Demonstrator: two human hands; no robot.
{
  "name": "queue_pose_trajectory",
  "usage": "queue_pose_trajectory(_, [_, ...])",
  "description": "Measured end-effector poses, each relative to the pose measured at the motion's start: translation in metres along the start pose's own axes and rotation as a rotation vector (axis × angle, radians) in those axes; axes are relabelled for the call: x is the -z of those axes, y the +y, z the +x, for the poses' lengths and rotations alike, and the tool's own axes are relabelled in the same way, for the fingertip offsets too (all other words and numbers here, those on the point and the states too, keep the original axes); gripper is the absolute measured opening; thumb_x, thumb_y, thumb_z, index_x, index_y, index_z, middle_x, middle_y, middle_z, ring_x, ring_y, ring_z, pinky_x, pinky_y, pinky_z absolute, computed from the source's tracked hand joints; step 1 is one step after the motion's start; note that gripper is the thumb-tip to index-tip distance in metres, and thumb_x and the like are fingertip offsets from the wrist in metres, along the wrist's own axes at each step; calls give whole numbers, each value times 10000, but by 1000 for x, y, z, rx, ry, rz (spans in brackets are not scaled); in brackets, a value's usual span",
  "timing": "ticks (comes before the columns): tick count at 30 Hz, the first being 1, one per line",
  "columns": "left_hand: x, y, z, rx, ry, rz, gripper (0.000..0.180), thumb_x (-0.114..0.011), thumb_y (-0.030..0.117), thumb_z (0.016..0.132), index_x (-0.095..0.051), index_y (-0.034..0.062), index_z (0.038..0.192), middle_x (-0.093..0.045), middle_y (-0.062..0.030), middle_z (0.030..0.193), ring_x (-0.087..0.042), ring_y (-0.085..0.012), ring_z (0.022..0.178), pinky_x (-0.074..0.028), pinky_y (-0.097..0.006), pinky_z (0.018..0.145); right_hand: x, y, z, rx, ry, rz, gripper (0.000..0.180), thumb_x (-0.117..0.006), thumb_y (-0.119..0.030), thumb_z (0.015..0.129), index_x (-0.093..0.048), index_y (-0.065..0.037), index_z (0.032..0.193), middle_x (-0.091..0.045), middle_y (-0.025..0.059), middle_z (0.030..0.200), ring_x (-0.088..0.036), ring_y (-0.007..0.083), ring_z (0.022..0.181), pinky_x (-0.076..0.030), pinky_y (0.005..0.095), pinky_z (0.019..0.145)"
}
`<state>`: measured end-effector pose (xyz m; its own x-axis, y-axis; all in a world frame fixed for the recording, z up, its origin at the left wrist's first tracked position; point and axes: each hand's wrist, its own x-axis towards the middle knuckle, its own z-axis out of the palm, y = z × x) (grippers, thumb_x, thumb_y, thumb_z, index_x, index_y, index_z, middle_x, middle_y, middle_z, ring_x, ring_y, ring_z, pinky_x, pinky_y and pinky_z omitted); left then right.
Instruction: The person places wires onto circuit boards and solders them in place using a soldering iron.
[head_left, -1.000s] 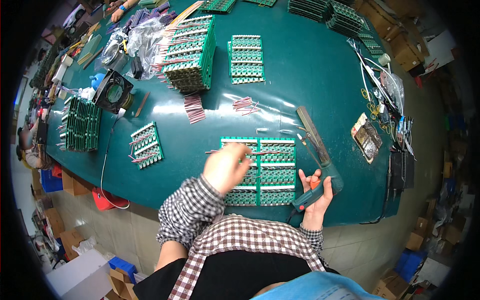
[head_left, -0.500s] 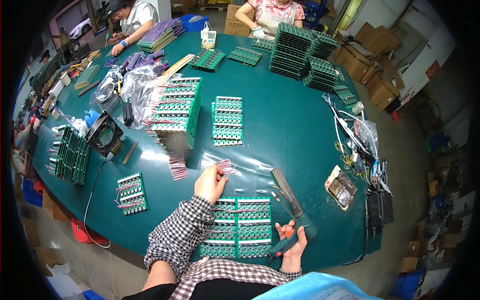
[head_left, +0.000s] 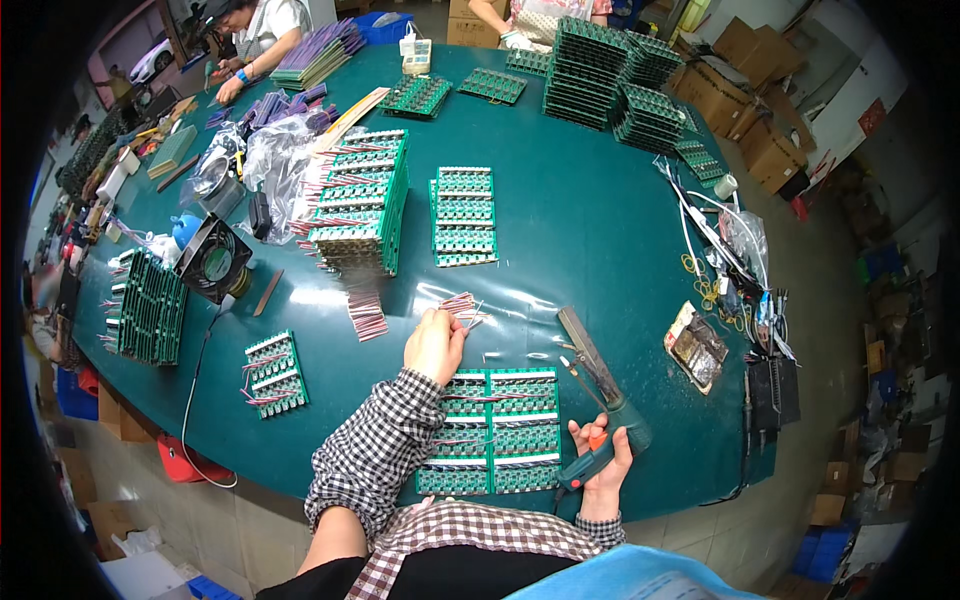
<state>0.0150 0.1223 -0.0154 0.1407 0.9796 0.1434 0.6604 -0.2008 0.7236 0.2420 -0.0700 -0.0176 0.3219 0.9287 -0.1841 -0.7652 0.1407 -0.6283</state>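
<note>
Visibly, the right hand (head_left: 605, 472) grips a soldering gun (head_left: 628, 421), left hand's (head_left: 434, 346) grip at wires (head_left: 458, 303) unclear.

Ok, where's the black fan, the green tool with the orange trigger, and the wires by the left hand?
Black fan (head_left: 216, 262), head view: its round middle.
Green tool (head_left: 630, 427), head view: its rounded body.
Wires (head_left: 458, 304), head view: the bundle's middle.

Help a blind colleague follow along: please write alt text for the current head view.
A person's left hand is at a small pile of red-and-white wires on a green table, while the right hand holds a green pistol-shaped tool beside two circuit-board panels. A tall stack of boards stands beyond.
</note>
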Motion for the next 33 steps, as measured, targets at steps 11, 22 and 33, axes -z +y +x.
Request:
queue_pose_trajectory(11, [25,0,0,195,-129,-231,120,-656,86,793,-633,-2,871,-623,-43,701,-567,-93,596,-467,-235,590,-6,-4,0,-16,-2,8,350,-586,-362,883,-528,-27,968,-574,55,773,-585,199,826,-404,444,975])
queue_pose_trajectory(22, [35,-17,-17,154,-184,-57,141,-672,169,754,-621,46,799,-617,-97,739,-617,-227,692,-486,-334,654,4,-2,-3,-3,-22,-25,379,-581,-379,884,-514,-21,989,-547,47,790,-562,197,849,-394,449,974])
queue_pose_trajectory(33, [43,-14,-18,195,-295,-524,115,-634,89,857,-587,-5,903,-574,24,785,-478,-12,652,-398,-160,583,0,-3,5,13,-70,-41,389,-582,-375,892,-512,-12,1015,-563,58,811,-570,188,858,-411,435,995])
